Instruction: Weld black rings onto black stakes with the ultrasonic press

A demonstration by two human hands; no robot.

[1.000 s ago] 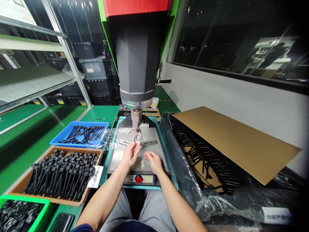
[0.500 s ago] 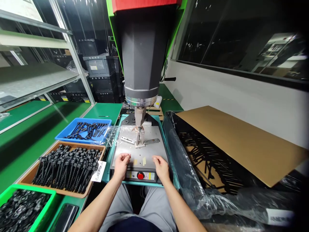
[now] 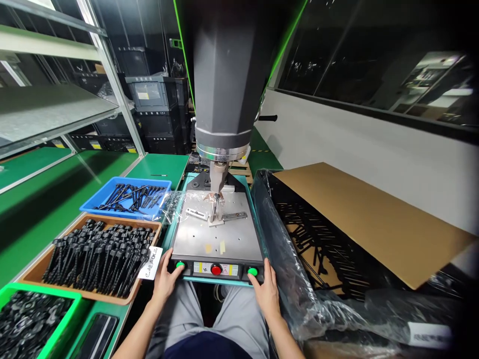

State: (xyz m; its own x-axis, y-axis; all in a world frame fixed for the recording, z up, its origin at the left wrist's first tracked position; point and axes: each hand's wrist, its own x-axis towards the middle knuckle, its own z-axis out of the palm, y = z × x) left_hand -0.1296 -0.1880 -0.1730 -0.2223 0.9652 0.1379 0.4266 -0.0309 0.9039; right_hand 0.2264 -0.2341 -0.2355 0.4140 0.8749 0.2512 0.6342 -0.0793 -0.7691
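My left hand (image 3: 165,276) is at the front left corner of the machine base, its thumb at the left green button (image 3: 180,265). At the front right corner is my right hand (image 3: 267,286), thumb at the right green button (image 3: 253,271). Both hands have their fingers apart and hold nothing. A red button (image 3: 216,269) sits between the green ones. On the metal plate (image 3: 194,238), a small fixture (image 3: 216,217) stands beneath the machine's tool head (image 3: 218,175). Whether a part is in the fixture I cannot tell.
Left are a blue tray (image 3: 89,205) and an orange tray (image 3: 35,279) of black parts, a green bin (image 3: 73,311) of small black pieces and a phone-like object (image 3: 98,335). Clear film (image 3: 174,204) reaches over the plate. Cardboard (image 3: 366,219) partly covers a plastic-lined box at right.
Both hands have moved apart and down from above the plate's front to the front corners, and their fingers have opened. The green buttons now show. The camera view has shifted slightly.
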